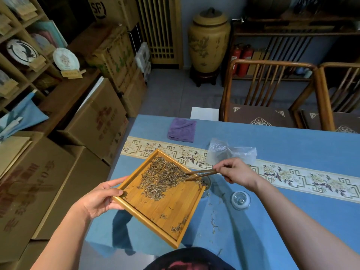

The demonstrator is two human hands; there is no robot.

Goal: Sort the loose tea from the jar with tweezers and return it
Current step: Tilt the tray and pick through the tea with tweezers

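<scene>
**Tea going back to jar: spill risk at tray corner**

Head view, risks first. The wooden tray is held tilted off the table by the left hand, fingers curled under its left edge w/ thumb on the rim; the right hand pinches the tweezers, whose tips rest in the loose tea near the tray's right corner; the jar sits just beyond and below that corner, mostly hidden by the tray, so the mouth can't be judged well. Likely the tea is being raked over the corner into the jar; if the tilt is steepened too fast, the pile could slide wide of the mouth; stray leaves already lie on the tablecloth by the jar, which suggests some misses. The jar could be nudged over by the tray corner; the small heap near the tray's lower corner may be left behind, as it lies away from the pouring corner.

Materials, same view: tray is square, bamboo-grained, low-rimmed; tea is thin, dark, wiry, light enough to scatter; tweezers look wooden, slim; the glass lid is clear, round, and set on the cloth apart from the jar; cloth is blue woven fabric w/ a patterned cream band; a crinkled clear plastic bag and a folded purple towel lie farther back.
</scene>
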